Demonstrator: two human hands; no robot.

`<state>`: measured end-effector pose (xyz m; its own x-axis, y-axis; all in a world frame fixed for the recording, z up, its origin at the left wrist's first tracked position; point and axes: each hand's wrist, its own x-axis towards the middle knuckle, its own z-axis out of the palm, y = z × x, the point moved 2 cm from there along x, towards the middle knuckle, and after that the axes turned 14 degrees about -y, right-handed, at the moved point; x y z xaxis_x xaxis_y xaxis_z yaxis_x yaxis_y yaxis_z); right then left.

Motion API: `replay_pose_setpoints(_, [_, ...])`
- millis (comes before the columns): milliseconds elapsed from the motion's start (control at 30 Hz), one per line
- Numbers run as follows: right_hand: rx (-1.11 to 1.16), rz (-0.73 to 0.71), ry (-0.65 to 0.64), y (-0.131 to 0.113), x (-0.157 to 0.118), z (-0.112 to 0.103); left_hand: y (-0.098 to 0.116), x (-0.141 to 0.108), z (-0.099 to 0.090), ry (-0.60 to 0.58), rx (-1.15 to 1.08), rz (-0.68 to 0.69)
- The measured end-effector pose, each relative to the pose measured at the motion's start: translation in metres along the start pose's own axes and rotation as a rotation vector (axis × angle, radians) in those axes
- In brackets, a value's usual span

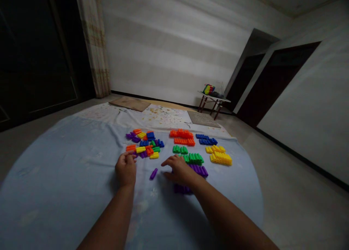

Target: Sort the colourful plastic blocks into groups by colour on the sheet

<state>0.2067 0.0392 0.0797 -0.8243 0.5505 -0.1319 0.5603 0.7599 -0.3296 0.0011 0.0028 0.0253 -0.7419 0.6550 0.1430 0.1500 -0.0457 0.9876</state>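
Observation:
My left hand (125, 169) is at the near left edge of a mixed heap of coloured plastic pieces (141, 149), its fingers curled together. A bit of purple shows by its fingertips; whether they grip it is unclear. My right hand (177, 169) has its thumb and fingers apart, with nothing seen between them. It hovers over or rests on the purple pieces (200, 170), partly covering them. Between the hands a single purple piece (153, 173) lies on the cloth. Beyond the right hand are rows of green pieces (195, 158) and orange pieces (184, 141).
Yellow pieces (220, 157) and blue pieces (207, 139) lie in groups farther right. A light blue cloth (68, 177) covers the round table. Flat boards (131, 103) lie at the far edge. Beyond, a small table (214, 97) stands near the wall.

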Motion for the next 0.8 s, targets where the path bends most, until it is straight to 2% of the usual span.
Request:
replay_pose_setpoints(167, [-0.06, 0.056, -0.036, -0.026, 0.022, 0.018, -0.002, 0.001, 0.0, 0.003, 0.006, 0.0])
replay_pose_setpoints(300, [-0.096, 0.06, -0.079, -0.03, 0.028, 0.025, -0.007, 0.004, 0.001, -0.006, -0.002, -0.003])
replay_pose_setpoints(400, [-0.048, 0.024, -0.056, -0.027, 0.02, 0.025, -0.01, 0.006, 0.001, -0.014, -0.003, -0.001])
replay_pose_setpoints(533, [0.085, -0.024, 0.059, -0.011, -0.005, 0.015, -0.011, 0.006, 0.001, -0.008, 0.006, -0.001])
replay_pose_setpoints(667, [0.147, 0.049, 0.184, 0.022, -0.032, -0.005, -0.01, 0.006, 0.001, -0.008, 0.019, -0.001])
replay_pose_setpoints(800, [0.11, 0.147, 0.166, 0.049, -0.046, -0.022, -0.011, 0.006, 0.0, -0.007, 0.029, 0.006])
